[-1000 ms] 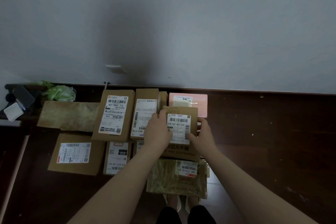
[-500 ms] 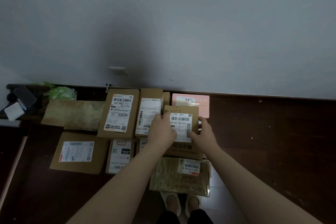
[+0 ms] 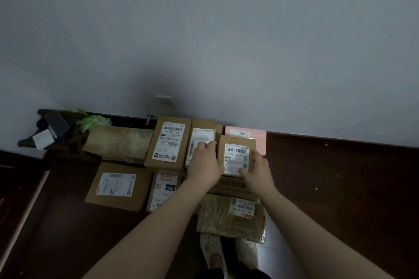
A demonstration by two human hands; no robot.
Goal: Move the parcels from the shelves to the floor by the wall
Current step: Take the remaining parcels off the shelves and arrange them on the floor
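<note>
Held parcel (image 3: 237, 156): brown cardboard, white label with black barcode.
Pink box (image 3: 254, 137): pale pink – white label.
Padded envelope (image 3: 120, 142): dull yellow-brown, wrinkled.
Plastic bag (image 3: 93, 121): light green.
Floor (image 3: 340, 188): dark brown wood.
Wall (image 3: 249, 52): grey-white – plain.
Shoes (image 3: 212, 250): whitish, with small holes.

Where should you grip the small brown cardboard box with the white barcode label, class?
Grip the small brown cardboard box by its two long side edges, from above, one hand each side: it lies flat, label up, atop other parcels, as the left hand and right hand show.
</note>
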